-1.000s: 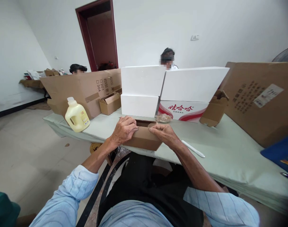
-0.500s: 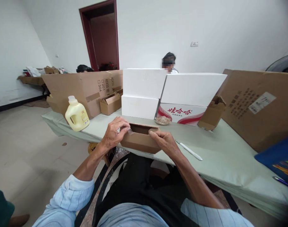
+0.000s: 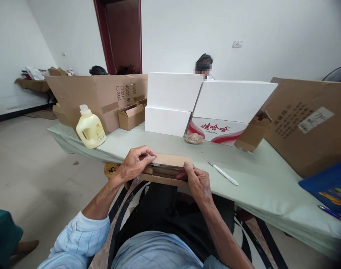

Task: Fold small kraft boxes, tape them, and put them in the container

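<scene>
A small brown cardboard box [image 3: 173,160] is held at the table's near edge, its opening facing me and a flap or panel along its far side. My left hand [image 3: 136,161] pinches its left end between thumb and fingers. At the right end, my right hand [image 3: 197,182] grips the cardboard with the thumb on top; some fingers reach inside and are partly hidden. A white craft knife [image 3: 223,173] lies on the table to the right of my right hand. Beyond the box sits a small clear bag of brownish items [image 3: 194,138].
On the green-covered table [image 3: 271,186] stand a yellow jug [image 3: 91,129], white boxes [image 3: 170,121], small brown cartons [image 3: 132,116] and large cartons [image 3: 313,127]. A blue package [image 3: 329,186] and a pen [image 3: 333,215] lie at right. Two people's heads show behind the boxes.
The small box has tipped so its opening faces me, and its far panel now shows. My right hand has moved slightly lower and right. The view has shifted a little.
</scene>
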Motion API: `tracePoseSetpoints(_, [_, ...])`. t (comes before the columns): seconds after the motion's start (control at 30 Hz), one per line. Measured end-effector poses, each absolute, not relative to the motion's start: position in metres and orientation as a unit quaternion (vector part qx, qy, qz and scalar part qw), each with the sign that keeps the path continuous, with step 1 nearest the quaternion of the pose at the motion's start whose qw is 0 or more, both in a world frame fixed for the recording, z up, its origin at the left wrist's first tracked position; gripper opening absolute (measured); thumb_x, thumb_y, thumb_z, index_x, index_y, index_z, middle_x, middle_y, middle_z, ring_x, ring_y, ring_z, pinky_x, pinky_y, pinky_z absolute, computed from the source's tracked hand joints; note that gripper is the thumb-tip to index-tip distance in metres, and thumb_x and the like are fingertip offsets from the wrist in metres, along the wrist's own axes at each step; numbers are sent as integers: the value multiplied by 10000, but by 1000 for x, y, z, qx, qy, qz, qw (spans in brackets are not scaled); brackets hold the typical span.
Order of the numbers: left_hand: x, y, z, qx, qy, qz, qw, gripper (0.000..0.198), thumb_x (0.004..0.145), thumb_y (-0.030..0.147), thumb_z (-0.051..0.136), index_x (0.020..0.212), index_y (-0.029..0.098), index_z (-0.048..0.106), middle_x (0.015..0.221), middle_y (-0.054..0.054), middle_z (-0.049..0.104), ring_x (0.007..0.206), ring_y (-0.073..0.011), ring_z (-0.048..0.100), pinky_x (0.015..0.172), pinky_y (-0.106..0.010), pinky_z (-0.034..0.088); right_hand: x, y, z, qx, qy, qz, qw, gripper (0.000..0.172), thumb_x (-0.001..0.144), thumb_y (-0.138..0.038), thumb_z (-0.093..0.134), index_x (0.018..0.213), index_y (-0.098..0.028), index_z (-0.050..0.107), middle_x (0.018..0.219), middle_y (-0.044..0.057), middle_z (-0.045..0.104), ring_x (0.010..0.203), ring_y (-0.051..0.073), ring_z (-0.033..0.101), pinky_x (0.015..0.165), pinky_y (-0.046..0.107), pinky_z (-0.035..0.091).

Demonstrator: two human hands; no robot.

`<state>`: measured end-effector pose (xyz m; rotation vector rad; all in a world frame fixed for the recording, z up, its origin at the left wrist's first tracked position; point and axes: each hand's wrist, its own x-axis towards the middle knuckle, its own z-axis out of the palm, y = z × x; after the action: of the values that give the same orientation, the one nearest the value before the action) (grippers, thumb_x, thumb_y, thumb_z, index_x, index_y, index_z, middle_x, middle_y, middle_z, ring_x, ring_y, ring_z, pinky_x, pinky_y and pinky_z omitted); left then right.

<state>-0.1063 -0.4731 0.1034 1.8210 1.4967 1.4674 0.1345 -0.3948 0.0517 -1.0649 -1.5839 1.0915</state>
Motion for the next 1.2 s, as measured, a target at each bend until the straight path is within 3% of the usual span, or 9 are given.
tracePoseSetpoints(0.17, [-107, -464, 119, 642, 543, 460, 285, 193, 909, 343, 690, 897, 163, 758, 780, -10, 681, 696, -128, 568, 614, -230, 415, 135, -398, 48, -424, -621, 458, 473, 668, 854, -825, 661, 706, -192, 814, 663, 79, 758, 625, 257, 701, 648, 364, 590])
tracePoseSetpoints(0.37, [-99, -438, 125, 652, 550, 406, 329, 219, 825, 356, 719, 872, 146, 761, 613, 37, 566, 562, -96, 451, 543, -227, 315, 134, -400, 48, -419, -620, 457, 481, 662, 847, -815, 680, 606, -203, 757, 631, 76, 743, 605, 250, 703, 629, 353, 585])
tracePoseSetpoints(0.73, [-93, -436, 127, 667, 565, 364, 322, 170, 767, 312, 707, 830, 158, 739, 684, 18, 616, 621, -116, 494, 586, -247, 354, 132, -406, 57, -400, -622, 458, 493, 652, 878, -764, 677, 576, -193, 766, 636, 94, 754, 574, 233, 687, 607, 336, 571])
tracePoseSetpoints(0.93, [-92, -435, 121, 709, 551, 353, 261, 114, 795, 269, 706, 834, 167, 738, 891, -19, 676, 708, -132, 553, 643, -264, 432, 131, -407, 52, -402, -608, 464, 504, 634, 880, -748, 684, 574, -198, 764, 624, 91, 746, 569, 228, 683, 618, 337, 574])
tracePoseSetpoints(1.07, [-90, -439, 119, 739, 540, 371, 157, 238, 823, 216, 735, 1060, 194, 737, 1032, -45, 689, 930, -204, 631, 792, -318, 514, 130, -407, 50, -401, -604, 464, 510, 661, 869, -777, 678, 564, -196, 758, 617, 98, 742, 559, 230, 683, 608, 342, 578])
tracePoseSetpoints(1.2, [-88, -447, 120, 818, 467, 327, 79, 106, 962, 192, 646, 922, 206, 744, 1009, -72, 706, 1039, -238, 645, 936, -376, 514, 130, -407, 50, -400, -598, 466, 515, 676, 845, -806, 687, 573, -192, 767, 623, 102, 745, 555, 231, 684, 594, 340, 578])
